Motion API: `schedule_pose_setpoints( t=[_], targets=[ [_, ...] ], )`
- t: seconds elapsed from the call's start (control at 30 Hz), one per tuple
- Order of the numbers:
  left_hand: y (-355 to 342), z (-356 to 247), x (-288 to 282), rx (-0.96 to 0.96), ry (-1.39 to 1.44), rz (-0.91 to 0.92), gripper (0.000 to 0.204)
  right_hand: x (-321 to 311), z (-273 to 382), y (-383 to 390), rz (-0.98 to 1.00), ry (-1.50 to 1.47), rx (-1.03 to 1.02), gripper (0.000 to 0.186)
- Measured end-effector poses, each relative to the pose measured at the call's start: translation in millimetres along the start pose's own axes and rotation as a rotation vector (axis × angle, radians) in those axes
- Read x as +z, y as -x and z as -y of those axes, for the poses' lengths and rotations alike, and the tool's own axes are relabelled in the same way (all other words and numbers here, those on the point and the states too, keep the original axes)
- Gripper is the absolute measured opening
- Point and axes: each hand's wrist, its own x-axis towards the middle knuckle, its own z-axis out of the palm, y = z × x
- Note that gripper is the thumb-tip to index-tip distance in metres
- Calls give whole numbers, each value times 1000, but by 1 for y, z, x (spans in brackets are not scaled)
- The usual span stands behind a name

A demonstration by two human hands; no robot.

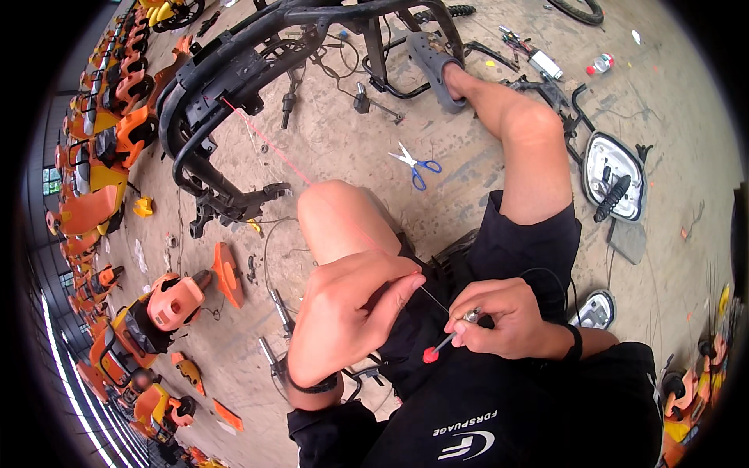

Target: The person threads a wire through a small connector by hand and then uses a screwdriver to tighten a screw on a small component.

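My left hand (351, 312) is closed in a pinch, thumb against forefinger, above my thigh. A thin dark wire (434, 299) stretches from its fingertips to my right hand. My right hand (499, 318) is closed around a slim metal rod (446, 342) with a red knob at its lower end; silvery metal shows between the fingers. A pink string (275, 147) runs from the black metal frame (204, 69) over my knee toward my left hand. Blue-handled scissors (417, 165) lie with blades apart on the floor beyond my lap.
Rows of orange and yellow vehicle bodies (90, 214) line the left side. Orange panels (227, 274) and metal fork tubes (273, 359) lie near my left arm. On the right are a white-rimmed shell (612, 175) with a black spring shock absorber (613, 198), and a plastic bottle (601, 64).
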Motion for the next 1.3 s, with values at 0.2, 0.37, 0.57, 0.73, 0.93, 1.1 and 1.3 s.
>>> schedule_pose_setpoints(
  t=[0.2, 0.37, 0.57, 0.73, 0.93, 1.1, 1.3],
  targets=[
    [10, 3, 1, 58, -123, -94, 14, -2, 0, 0, -3, 3, 13, 5],
    [13, 10, 8, 141, -235, -120, 18, 0, 0, -1, 1, 11, -11, 5],
    [11, 12, 18, 119, -252, -156, 22, 1, -1, -1, 3, 28, -29, 5],
    [13, 14, 26, 127, -251, -200, 23, 2, 0, -1, -2, 9, -28, 5],
    [17, 18, 34, 105, -160, -268, 22, 3, -1, 0, -9, 29, -32, 6],
    [19, 21, 40, 87, -141, -321, 22, 4, 0, -1, -16, 36, -34, 6],
    [20, 22, 44, 105, -121, -376, 22, 3, -1, -1, -25, 59, -61, 5]
  ],
)
